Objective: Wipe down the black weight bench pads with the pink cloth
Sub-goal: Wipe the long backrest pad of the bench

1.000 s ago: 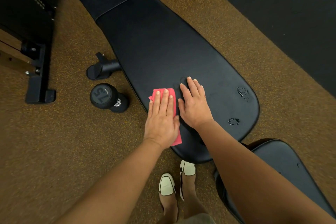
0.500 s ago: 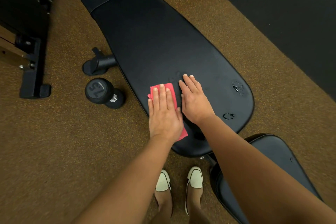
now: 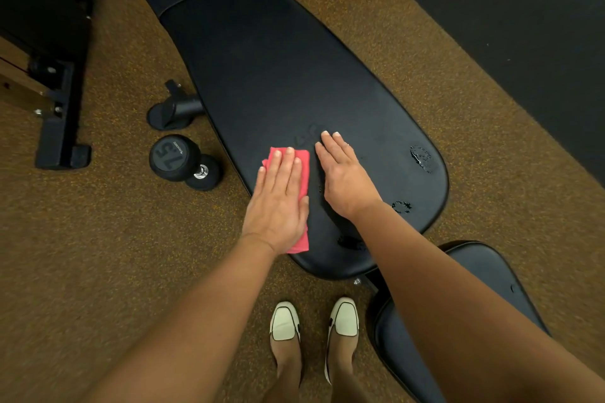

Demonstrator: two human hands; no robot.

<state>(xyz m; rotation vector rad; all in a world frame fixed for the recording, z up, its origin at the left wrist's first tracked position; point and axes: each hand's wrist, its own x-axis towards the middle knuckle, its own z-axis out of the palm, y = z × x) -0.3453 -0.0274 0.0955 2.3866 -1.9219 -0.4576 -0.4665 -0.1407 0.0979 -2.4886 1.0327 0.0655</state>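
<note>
The left hand (image 3: 278, 199) lies flat on the pink cloth (image 3: 305, 173), fingers straight and close together, palm pressing it against the near left part of the black back pad (image 3: 288, 69). Nothing is curled or pinched. Pink shows past the fingertips, along the thumb side and below the heel of the hand.

The right hand (image 3: 347, 180) lies just beside it, to its right. It is also flat with straight fingers, resting on bare pad and holding nothing. A narrow strip of black separates it from the cloth's edge.

Beyond the right hand, toward the pad's rounded end, sit two shiny mottled marks (image 3: 422, 157); I cannot tell whether they are wet or worn. The second pad, the seat pad (image 3: 491, 275), lies under the right forearm, partly hidden by it.

Left of the left hand, on the brown speckled floor (image 3: 98, 239), a black dumbbell (image 3: 178, 157) marked 15 lies near the pad's edge, with a bench foot (image 3: 173, 111) just beyond it. A black rack frame (image 3: 62, 127) stands farther left. Two pale shoes (image 3: 284, 321) are below the hands.
</note>
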